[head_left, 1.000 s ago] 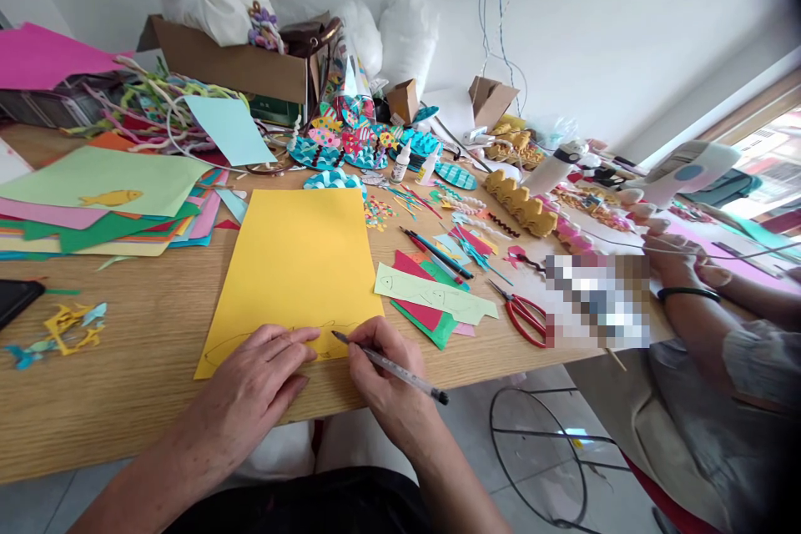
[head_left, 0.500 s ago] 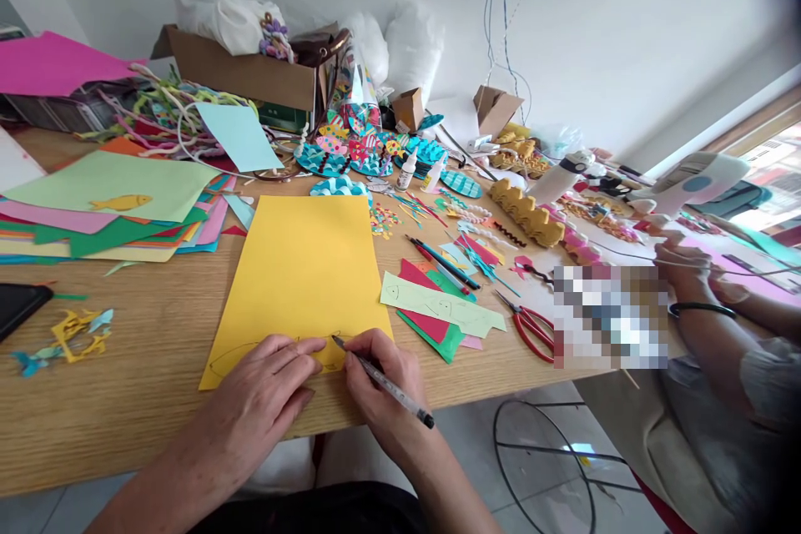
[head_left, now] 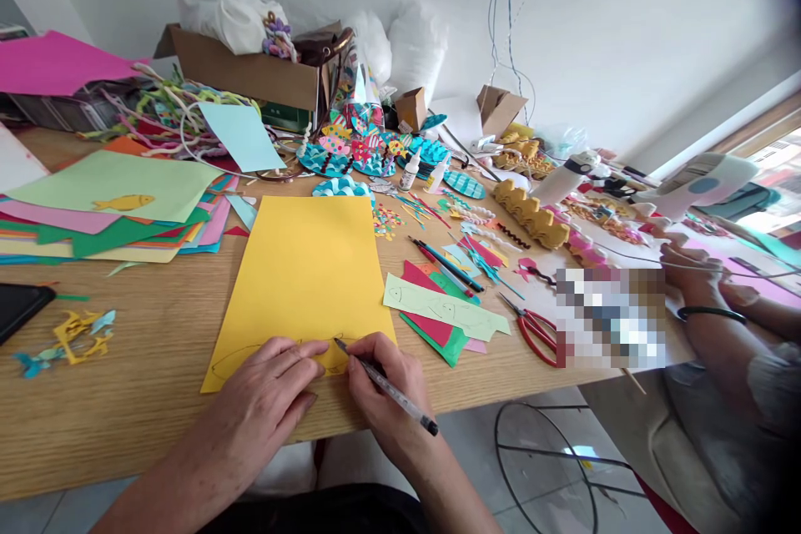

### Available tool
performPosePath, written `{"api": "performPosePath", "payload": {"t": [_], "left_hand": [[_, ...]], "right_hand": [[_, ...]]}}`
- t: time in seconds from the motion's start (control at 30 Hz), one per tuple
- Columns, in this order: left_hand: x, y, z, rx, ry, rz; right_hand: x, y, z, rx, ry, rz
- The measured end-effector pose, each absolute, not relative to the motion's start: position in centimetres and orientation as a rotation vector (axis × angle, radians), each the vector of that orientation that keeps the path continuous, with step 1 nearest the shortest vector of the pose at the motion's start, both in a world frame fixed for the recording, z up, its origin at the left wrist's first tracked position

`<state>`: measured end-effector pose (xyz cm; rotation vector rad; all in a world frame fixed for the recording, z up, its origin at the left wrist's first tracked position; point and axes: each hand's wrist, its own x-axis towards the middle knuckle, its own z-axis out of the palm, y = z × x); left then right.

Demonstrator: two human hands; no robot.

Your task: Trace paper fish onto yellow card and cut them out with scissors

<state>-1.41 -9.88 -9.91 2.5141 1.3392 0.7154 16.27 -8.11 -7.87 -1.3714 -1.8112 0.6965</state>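
A large yellow sheet [head_left: 313, 267] lies on the wooden table in front of me, with thin fish-like outlines drawn along its near edge. My left hand [head_left: 279, 388] rests flat on that near edge, fingers stretched out to the right, and covers part of the drawing. In my right hand [head_left: 385, 392] is a black pen [head_left: 400, 396], its tip on the paper just right of my left fingertips. To the right of the sheet lies a pale green strip [head_left: 447, 306] with fish outlines, over red and green paper scraps.
Stacked coloured paper [head_left: 125, 209] lies at the left, near a black device [head_left: 22, 309] and yellow cut scraps [head_left: 81, 338]. Red-handled scissors [head_left: 538, 334], pens [head_left: 447, 267] and glue bottles [head_left: 410, 171] are to the right. Another person's hands [head_left: 692, 267] are at far right.
The whole view has shifted slightly. The pen tip has moved very little on the yellow sheet, and my left hand stays pressed on it.
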Motion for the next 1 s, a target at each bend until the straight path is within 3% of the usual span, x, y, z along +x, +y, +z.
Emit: {"api": "performPosePath", "payload": {"t": [1.0], "left_hand": [[-1.41,-9.83,-9.78,2.528,1.349,0.712]], "right_hand": [[16.29,-8.11,-7.72,-1.387,-1.817,0.672]]}}
